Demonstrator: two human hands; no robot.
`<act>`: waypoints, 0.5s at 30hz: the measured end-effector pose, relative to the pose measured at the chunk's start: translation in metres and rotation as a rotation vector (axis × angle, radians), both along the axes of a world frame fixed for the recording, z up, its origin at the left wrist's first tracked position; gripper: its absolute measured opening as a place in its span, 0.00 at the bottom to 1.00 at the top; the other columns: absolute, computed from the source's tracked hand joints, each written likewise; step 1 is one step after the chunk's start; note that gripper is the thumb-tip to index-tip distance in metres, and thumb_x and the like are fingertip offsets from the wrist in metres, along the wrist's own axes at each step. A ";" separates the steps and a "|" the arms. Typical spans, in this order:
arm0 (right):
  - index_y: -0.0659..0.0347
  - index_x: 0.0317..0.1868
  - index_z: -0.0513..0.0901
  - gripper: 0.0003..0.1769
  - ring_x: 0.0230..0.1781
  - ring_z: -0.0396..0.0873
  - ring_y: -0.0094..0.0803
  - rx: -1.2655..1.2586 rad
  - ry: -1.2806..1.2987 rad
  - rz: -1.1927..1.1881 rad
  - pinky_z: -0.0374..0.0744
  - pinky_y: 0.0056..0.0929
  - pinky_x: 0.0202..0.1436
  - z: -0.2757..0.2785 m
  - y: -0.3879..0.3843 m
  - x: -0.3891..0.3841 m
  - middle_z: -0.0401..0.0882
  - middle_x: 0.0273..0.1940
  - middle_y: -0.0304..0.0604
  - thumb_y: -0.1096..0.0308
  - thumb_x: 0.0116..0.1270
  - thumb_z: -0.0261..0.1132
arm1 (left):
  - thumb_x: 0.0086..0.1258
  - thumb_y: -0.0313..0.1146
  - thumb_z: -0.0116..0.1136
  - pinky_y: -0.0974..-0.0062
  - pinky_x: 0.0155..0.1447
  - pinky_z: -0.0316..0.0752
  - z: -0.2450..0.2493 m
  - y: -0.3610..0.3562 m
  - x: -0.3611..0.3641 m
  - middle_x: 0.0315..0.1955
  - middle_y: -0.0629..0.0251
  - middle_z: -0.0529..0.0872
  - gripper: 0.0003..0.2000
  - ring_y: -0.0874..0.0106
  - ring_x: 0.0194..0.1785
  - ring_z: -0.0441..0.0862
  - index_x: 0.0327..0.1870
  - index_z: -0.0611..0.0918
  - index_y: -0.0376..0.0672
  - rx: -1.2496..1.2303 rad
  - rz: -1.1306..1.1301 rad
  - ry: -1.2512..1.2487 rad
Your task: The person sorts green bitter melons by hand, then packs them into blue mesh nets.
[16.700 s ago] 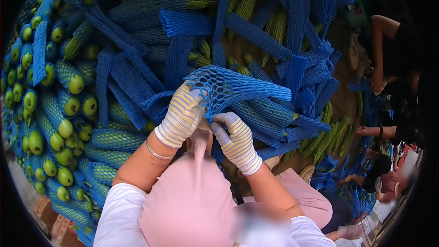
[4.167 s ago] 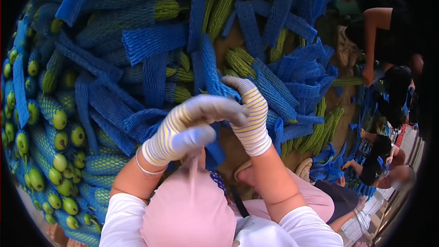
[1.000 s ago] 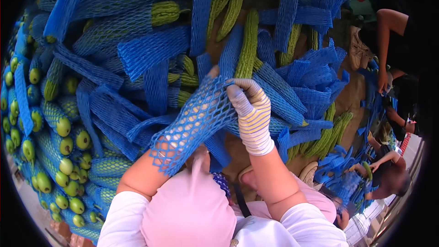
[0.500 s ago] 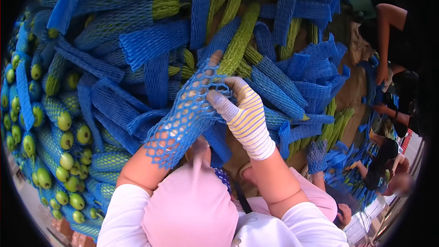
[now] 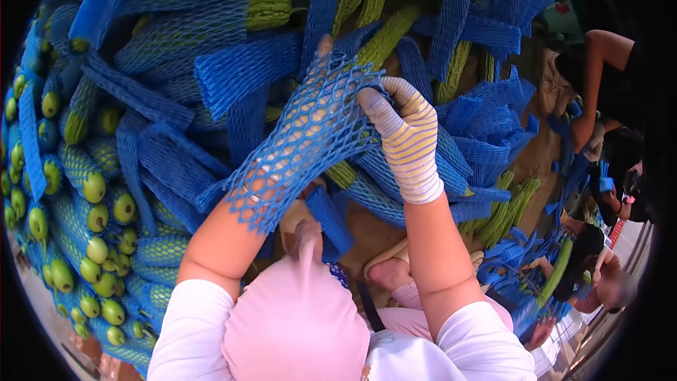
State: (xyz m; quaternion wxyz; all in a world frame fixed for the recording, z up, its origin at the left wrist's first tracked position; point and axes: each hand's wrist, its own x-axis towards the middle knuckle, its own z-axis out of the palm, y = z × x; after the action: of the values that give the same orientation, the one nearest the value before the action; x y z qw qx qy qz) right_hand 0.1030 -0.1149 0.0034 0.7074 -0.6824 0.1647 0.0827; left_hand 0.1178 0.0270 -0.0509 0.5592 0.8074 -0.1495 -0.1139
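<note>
blue foam mesh sleeve [image 5: 262,189] over left hand [image 5: 314,107], grip unclear, striped knit-gloved right hand [image 5: 410,140] pinching rim

A blue, diamond-meshed foam net sleeve [image 5: 278,169] is sheathing the left hand [image 5: 314,116], while the right hand [image 5: 407,134] is wearing a white glove [image 5: 417,152] with yellow stripes. Bitter gourds [image 5: 386,34] nearby are showing green.

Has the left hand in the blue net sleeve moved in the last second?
Yes. The left hand reached farther forward, nearer the bare green end of the netted bitter gourd.
</note>
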 end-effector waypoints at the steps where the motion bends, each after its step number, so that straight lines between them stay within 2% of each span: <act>1: 0.67 0.41 0.84 0.10 0.25 0.69 0.14 -0.046 -0.020 0.008 0.69 0.16 0.29 -0.006 -0.002 0.003 0.77 0.26 0.32 0.69 0.64 0.68 | 0.66 0.25 0.55 0.71 0.65 0.70 0.001 -0.003 0.004 0.50 0.57 0.81 0.19 0.65 0.54 0.79 0.59 0.72 0.37 0.014 -0.008 -0.025; 4: 0.67 0.41 0.84 0.10 0.26 0.70 0.15 -0.127 -0.052 0.059 0.70 0.16 0.29 -0.017 -0.016 0.021 0.78 0.27 0.33 0.69 0.63 0.68 | 0.64 0.27 0.57 0.69 0.66 0.69 0.014 0.005 -0.015 0.48 0.58 0.82 0.17 0.62 0.54 0.79 0.54 0.75 0.38 0.058 -0.033 -0.098; 5: 0.67 0.41 0.84 0.10 0.27 0.71 0.15 -0.157 -0.087 0.063 0.70 0.17 0.30 -0.021 -0.024 0.029 0.79 0.27 0.33 0.69 0.63 0.68 | 0.63 0.27 0.58 0.68 0.67 0.69 0.022 0.030 -0.034 0.48 0.58 0.82 0.16 0.62 0.54 0.79 0.53 0.76 0.39 0.074 -0.042 -0.123; 7: 0.67 0.41 0.84 0.10 0.29 0.73 0.15 -0.175 -0.140 0.074 0.72 0.17 0.34 -0.033 -0.040 0.047 0.80 0.28 0.33 0.68 0.63 0.69 | 0.62 0.28 0.59 0.67 0.67 0.68 0.029 0.028 -0.031 0.47 0.58 0.83 0.14 0.60 0.53 0.79 0.50 0.79 0.40 0.111 -0.063 -0.175; 8: 0.66 0.41 0.85 0.10 0.30 0.74 0.17 -0.212 -0.093 0.096 0.74 0.19 0.36 -0.038 -0.048 0.056 0.81 0.29 0.35 0.68 0.63 0.69 | 0.61 0.28 0.60 0.66 0.68 0.68 0.034 0.027 -0.032 0.46 0.58 0.83 0.13 0.59 0.53 0.79 0.48 0.80 0.40 0.130 -0.077 -0.205; 10: 0.65 0.42 0.85 0.13 0.31 0.79 0.25 -0.379 -0.169 0.178 0.77 0.24 0.38 -0.062 -0.058 0.070 0.84 0.31 0.41 0.63 0.62 0.69 | 0.60 0.29 0.61 0.65 0.69 0.67 0.042 0.035 -0.038 0.45 0.58 0.84 0.12 0.57 0.53 0.79 0.45 0.83 0.41 0.165 -0.103 -0.259; 11: 0.65 0.42 0.85 0.13 0.31 0.79 0.25 -0.378 -0.167 0.175 0.77 0.24 0.38 -0.073 -0.063 0.076 0.84 0.31 0.41 0.63 0.62 0.69 | 0.64 0.28 0.58 0.65 0.67 0.69 0.039 0.033 -0.047 0.55 0.57 0.81 0.19 0.60 0.59 0.77 0.58 0.78 0.40 -0.296 0.042 0.541; 12: 0.64 0.43 0.85 0.16 0.33 0.81 0.30 -0.471 -0.141 0.201 0.78 0.28 0.41 -0.084 -0.067 0.082 0.85 0.34 0.45 0.60 0.62 0.68 | 0.64 0.28 0.58 0.65 0.67 0.69 0.044 0.028 -0.045 0.55 0.57 0.81 0.19 0.60 0.59 0.77 0.58 0.78 0.40 -0.295 0.040 0.543; 13: 0.64 0.44 0.84 0.18 0.36 0.83 0.36 -0.564 -0.117 0.229 0.78 0.31 0.44 -0.094 -0.071 0.085 0.86 0.36 0.49 0.57 0.62 0.68 | 0.67 0.28 0.56 0.67 0.66 0.70 0.056 0.022 -0.039 0.56 0.58 0.79 0.21 0.63 0.59 0.77 0.62 0.74 0.39 -0.652 0.162 0.827; 14: 0.64 0.44 0.84 0.18 0.36 0.83 0.36 -0.565 -0.117 0.229 0.78 0.31 0.44 -0.102 -0.076 0.084 0.86 0.36 0.49 0.57 0.62 0.68 | 0.69 0.27 0.53 0.68 0.65 0.71 0.065 0.018 -0.035 0.57 0.58 0.78 0.23 0.66 0.59 0.77 0.66 0.71 0.38 -1.014 0.287 1.103; 15: 0.64 0.45 0.84 0.20 0.38 0.84 0.39 -0.617 -0.071 0.159 0.78 0.33 0.46 -0.104 -0.079 0.083 0.86 0.37 0.50 0.56 0.61 0.68 | 0.73 0.29 0.50 0.70 0.64 0.72 0.071 0.021 -0.037 0.59 0.60 0.76 0.25 0.71 0.59 0.76 0.70 0.65 0.38 -0.906 0.335 1.095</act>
State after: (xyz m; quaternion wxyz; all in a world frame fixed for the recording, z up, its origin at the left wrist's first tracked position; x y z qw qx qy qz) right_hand 0.1861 -0.1943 -0.1007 0.4637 -0.8779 0.1036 0.0601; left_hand 0.0805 0.0478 0.0197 0.8430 0.3362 0.2446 -0.3412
